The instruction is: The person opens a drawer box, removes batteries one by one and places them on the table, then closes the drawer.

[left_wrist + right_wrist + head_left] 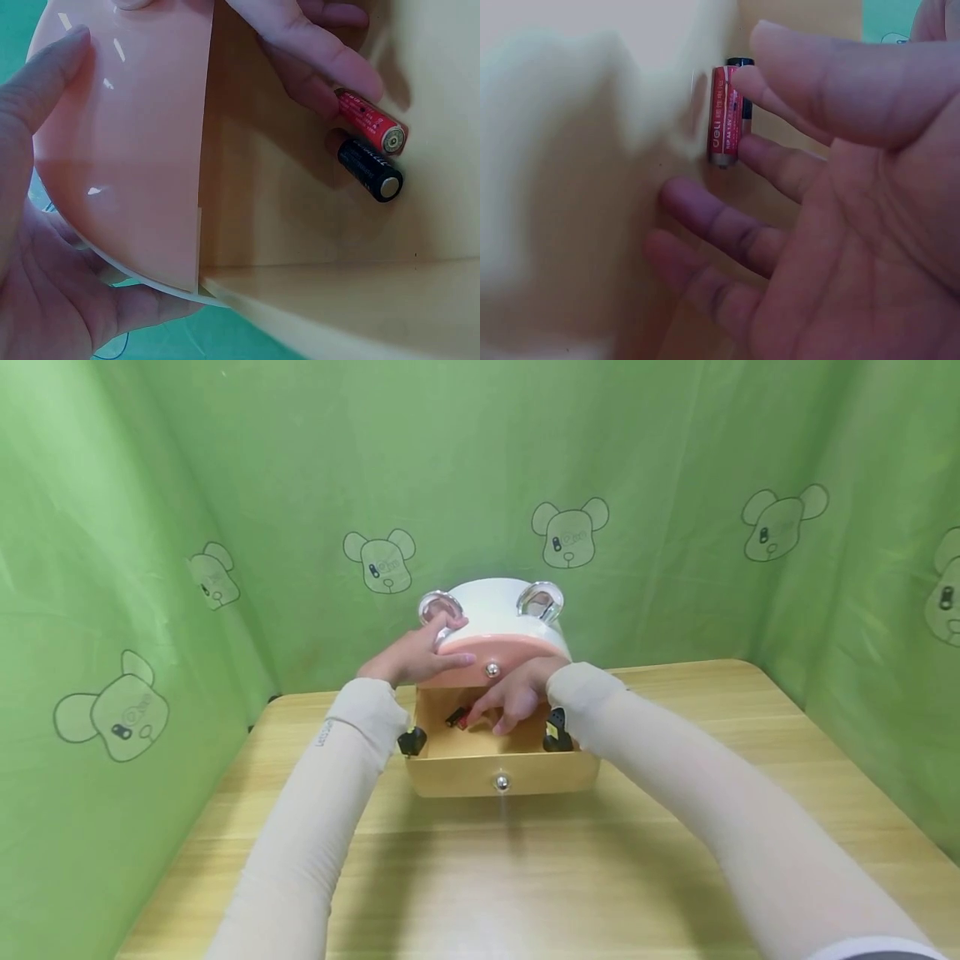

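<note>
A small white cabinet (491, 602) with silver ear-like loops has a pink upper front (142, 157). Below it, a yellow drawer (457, 778) is pulled out. My left hand (411, 655) grips the cabinet's left side, thumb on the pink front and other fingers round the white edge. Inside the drawer lie a red battery (371, 124) and a black battery (369, 166), side by side. My right hand (519, 693) reaches into the drawer with loosely spread fingers, its fingertips right at the red battery (723, 116).
The cabinet stands near the back of a wooden table (480, 877). Green curtains (480, 460) printed with bear heads surround the table at the back and both sides. Silver knobs (502, 783) stick out from the drawer and the pink front.
</note>
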Available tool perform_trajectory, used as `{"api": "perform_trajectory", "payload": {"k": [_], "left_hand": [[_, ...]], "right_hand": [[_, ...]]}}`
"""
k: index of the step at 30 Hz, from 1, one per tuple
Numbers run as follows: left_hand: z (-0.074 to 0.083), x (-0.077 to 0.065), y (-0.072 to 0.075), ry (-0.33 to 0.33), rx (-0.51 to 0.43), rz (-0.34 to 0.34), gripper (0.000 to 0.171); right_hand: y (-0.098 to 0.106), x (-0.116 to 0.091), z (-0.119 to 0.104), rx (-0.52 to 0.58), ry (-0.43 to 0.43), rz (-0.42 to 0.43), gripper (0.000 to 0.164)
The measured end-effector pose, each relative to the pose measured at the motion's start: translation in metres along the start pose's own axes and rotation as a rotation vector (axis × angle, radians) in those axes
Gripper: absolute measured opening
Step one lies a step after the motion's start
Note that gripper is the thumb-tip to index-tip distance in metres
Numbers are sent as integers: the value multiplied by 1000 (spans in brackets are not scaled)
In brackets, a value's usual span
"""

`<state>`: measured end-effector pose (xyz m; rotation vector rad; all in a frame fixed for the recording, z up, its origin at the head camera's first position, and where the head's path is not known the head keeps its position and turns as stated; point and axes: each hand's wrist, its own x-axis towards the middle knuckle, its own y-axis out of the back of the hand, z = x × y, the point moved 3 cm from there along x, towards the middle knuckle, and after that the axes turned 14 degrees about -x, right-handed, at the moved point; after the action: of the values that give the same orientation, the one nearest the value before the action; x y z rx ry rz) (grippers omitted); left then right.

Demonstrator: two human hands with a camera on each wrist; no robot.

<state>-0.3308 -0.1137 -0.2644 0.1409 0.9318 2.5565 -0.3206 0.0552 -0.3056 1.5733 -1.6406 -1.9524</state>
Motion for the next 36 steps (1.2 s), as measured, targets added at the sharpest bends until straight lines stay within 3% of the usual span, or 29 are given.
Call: {"api": "perform_trajectory", "payload": {"k": [11, 17, 21, 29, 36], "left_hand": [[1, 0, 1, 1, -18, -8, 77], [3, 3, 2, -23, -6, -8, 73], [2, 3, 1, -31, 1, -13, 71], [-2, 0, -1, -14, -11, -19, 70], [1, 4, 3, -27, -6, -17, 68]], "right_hand": [[-2, 2, 1, -57, -52, 17, 48], [-2, 3, 1, 14, -86, 10, 41], [-3, 3, 0, 54, -70, 4, 39], [-5, 4, -2, 4, -47, 9, 28], [0, 5, 2, 28, -32, -17, 24]]}}
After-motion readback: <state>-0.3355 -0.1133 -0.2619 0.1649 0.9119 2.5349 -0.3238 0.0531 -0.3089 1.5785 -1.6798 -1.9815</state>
